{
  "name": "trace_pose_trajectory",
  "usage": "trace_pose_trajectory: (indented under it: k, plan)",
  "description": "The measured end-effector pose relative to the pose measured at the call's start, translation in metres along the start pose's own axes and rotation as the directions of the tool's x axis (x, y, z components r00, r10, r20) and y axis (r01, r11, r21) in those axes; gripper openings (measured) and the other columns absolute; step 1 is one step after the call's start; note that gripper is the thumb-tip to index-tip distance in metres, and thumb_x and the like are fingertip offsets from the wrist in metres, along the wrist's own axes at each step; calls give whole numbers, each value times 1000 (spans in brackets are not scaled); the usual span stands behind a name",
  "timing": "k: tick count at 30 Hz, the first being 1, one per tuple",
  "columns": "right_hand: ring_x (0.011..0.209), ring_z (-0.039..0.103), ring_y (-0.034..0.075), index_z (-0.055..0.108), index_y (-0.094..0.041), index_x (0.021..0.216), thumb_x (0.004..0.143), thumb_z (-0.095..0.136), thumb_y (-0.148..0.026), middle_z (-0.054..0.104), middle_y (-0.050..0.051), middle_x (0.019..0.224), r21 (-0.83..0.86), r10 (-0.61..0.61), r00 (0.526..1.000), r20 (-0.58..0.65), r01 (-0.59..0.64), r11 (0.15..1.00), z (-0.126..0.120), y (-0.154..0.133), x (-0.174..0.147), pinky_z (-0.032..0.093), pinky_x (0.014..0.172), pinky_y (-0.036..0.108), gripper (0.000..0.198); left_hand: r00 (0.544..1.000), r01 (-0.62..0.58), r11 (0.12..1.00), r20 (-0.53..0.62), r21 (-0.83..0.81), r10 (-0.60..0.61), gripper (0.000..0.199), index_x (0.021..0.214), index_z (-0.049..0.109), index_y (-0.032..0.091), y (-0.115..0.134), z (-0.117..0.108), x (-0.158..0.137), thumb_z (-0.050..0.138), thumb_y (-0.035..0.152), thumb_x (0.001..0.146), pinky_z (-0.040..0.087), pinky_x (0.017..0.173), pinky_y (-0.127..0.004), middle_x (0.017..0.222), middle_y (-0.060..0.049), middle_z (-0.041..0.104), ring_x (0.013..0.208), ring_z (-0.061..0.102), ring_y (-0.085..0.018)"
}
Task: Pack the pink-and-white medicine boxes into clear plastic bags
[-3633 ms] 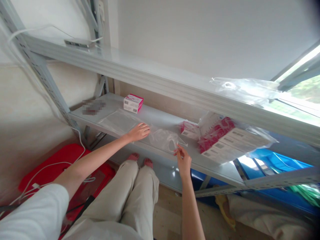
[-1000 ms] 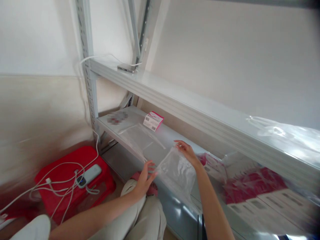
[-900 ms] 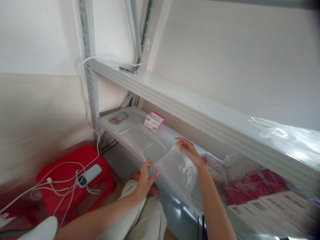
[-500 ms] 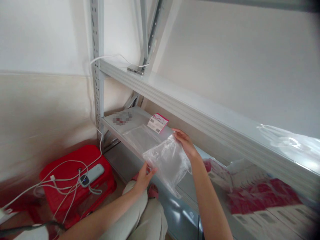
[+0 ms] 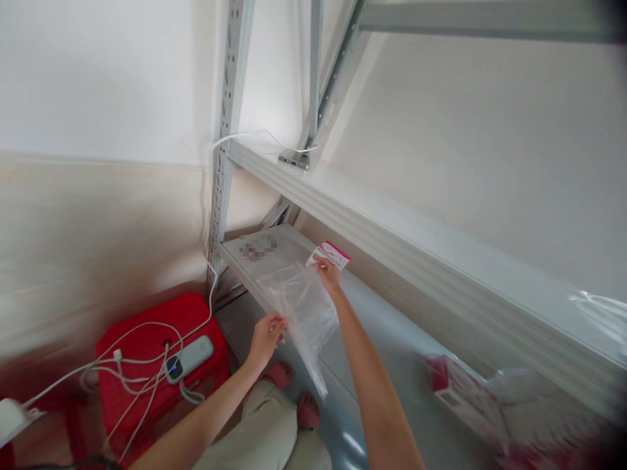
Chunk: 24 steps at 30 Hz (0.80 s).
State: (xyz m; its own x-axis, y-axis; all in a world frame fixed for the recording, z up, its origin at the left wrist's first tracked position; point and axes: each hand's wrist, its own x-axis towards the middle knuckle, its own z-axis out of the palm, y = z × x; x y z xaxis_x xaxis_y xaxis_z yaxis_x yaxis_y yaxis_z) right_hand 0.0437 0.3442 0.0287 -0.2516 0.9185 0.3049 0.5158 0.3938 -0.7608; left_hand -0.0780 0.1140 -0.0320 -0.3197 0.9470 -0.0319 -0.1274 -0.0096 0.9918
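A clear plastic bag (image 5: 309, 316) hangs slanting over the front edge of the lower shelf, partly lying on it. My left hand (image 5: 268, 334) pinches the bag's near edge between thumb and fingers. Beyond the bag, a small white card with a pink edge (image 5: 337, 253) lies on the shelf. My right hand (image 5: 327, 273) has its fingers closed on the card's near left part, covering some of its print. Another flat clear bag (image 5: 274, 277) seems to lie under the held one, though their edges are hard to separate.
The grey metal shelf rack (image 5: 224, 130) has an upper shelf with a small grey device (image 5: 294, 158) and white cable. Pink-and-white packages (image 5: 460, 398) lie at lower right. A red stool (image 5: 132, 346) carries a power bank (image 5: 196, 352) and tangled cables.
My right hand has let go of the bag's top and moved left and away from me to the card. The bag now hangs narrower from my left hand. The view has shifted.
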Motion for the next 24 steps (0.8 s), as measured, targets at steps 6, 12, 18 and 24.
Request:
trace_pose_trajectory:
  k: [6,12,18,24]
  plan:
    - [79,63,15,68,-24,99,82,53,-23,71,3,92,-166,44,999,-21,-47,985,36,8,24,48,80,30,23,999,-14,1000,-40,27,15,39,73,55,14,-5,-13,25,54,54,72,30,34,-18,63,-4,63,40,52,-11]
    - [88,65,16,68,-25,99,84,52,-21,71,4,94,-220,35,999,-19,-38,975,66,17,36,48,84,30,22,992,-75,988,-91,134,88,43,75,59,14,-13,-17,38,47,55,80,37,43,-22,58,-3,63,39,48,-11]
    - [86,66,16,68,-25,101,86,50,-23,72,3,92,-187,25,1000,-3,-25,982,79,20,40,49,80,27,23,960,-36,908,-239,417,148,47,78,60,18,-20,-34,41,35,57,89,37,52,-25,52,1,54,51,56,-18]
    - [82,66,15,68,-26,103,85,53,-25,73,3,94,-148,5,997,76,6,989,88,15,50,48,76,25,23,856,-78,907,-438,413,273,48,112,55,16,-28,-69,75,36,54,89,47,70,-33,83,-7,65,76,64,-23]
